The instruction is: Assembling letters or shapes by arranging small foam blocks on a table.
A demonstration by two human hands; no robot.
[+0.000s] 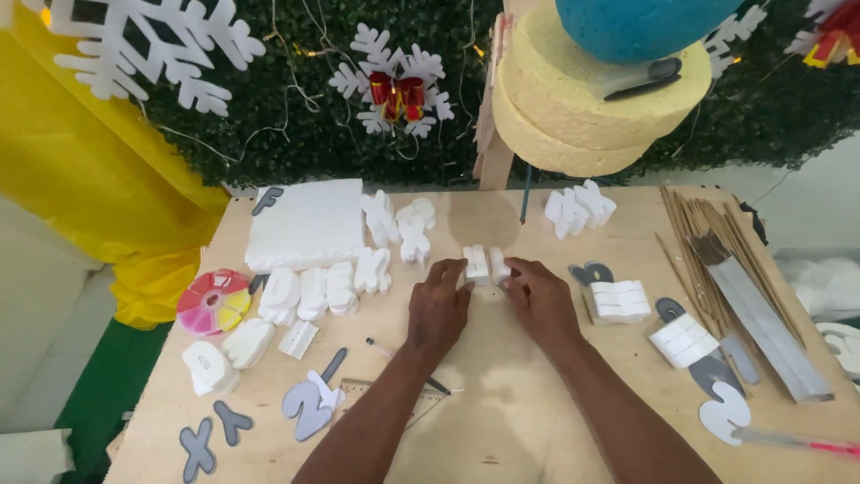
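Both hands, left (438, 307) and right (540, 300), are pinching a small white foam piece (485, 264) mid-worktop (502, 421), round multicoloured pin box (213, 301) sitting near the left edge.

Craft workshop; plywood table (502, 421) strewn with foam letters (315, 291); behind it, snowflakes (392, 76) on hedge wall (296, 134).

Left hand (437, 306), right hand (540, 300) gripping white foam letter (484, 264) on plywood table (502, 412)
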